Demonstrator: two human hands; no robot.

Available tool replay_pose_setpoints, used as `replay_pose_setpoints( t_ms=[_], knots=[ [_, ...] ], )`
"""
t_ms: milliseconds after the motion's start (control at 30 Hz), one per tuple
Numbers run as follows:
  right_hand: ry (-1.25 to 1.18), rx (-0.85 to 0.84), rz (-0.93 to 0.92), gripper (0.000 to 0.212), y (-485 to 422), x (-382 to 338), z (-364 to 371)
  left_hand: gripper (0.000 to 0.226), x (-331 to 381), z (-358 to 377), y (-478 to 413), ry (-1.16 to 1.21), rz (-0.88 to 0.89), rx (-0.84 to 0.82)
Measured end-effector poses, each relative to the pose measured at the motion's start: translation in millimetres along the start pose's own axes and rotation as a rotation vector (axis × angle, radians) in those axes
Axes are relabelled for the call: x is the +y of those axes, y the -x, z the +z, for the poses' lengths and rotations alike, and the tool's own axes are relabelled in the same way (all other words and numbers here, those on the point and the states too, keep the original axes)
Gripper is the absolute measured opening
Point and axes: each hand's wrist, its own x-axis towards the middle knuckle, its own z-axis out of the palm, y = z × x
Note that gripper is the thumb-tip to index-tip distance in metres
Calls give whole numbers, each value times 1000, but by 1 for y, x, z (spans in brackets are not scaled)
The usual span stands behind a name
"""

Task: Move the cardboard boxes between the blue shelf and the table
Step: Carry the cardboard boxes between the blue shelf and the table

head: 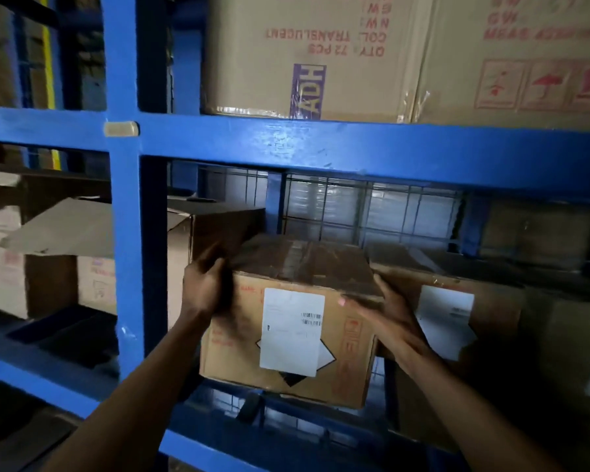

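Observation:
A small cardboard box (297,321) with a white shipping label and red print sits at the front of the blue shelf (286,144), on its middle level. My left hand (206,287) grips the box's upper left corner. My right hand (385,318) presses flat against its right side. The box's front lower edge juts a little past the shelf's front rail. A second labelled cardboard box (457,301) stands right beside it, partly hidden behind my right hand.
Two large cartons (307,56) with red print fill the level above. An open carton (198,229) with raised flaps stands to the left, behind the blue upright (126,233). A wire grid (372,206) backs the shelf. Dark boxes sit at far right.

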Motion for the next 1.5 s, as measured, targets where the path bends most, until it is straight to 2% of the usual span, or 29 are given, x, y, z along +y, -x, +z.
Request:
replay_pose_setpoints(
  t_ms=[67,167,200,400,467,533,633,767,900,1067,1167,1367,1500],
  knots=[
    [56,64,24,105,-9,11,9,29,-16,10,-11,-12,-15,-12],
    [181,166,16,74,-19,22,20,11,-41,26,-27,-36,-85,-16],
    [226,208,0,71,-24,24,22,13,-46,31,-34,-26,-104,-12],
    [338,299,4,85,-54,29,36,30,-61,49,-68,15,-102,-36],
    [456,338,8,98,-53,29,49,52,-73,48,-72,-32,-1,-61],
    [639,392,-58,108,-54,40,59,72,-88,48,-67,-150,194,-38],
    [1000,443,-233,118,-57,53,66,88,-113,51,-55,-549,464,-15],
    [1197,381,-401,117,-57,62,77,99,-137,46,-55,-779,553,-76],
    [1239,267,-374,122,-73,80,93,107,-153,48,-57,-989,612,-214],
    [1281,179,-269,134,-100,110,101,119,-172,63,-71,-1095,636,-359],
    [1305,177,-275,138,-110,122,105,109,-177,65,-75,-1112,657,-337],
    [1355,192,-273,130,-111,128,106,120,-169,72,-68,-1141,578,-339],
    [1270,186,-334,123,-103,117,99,85,-155,70,-62,-1155,526,-323]
  ],
)
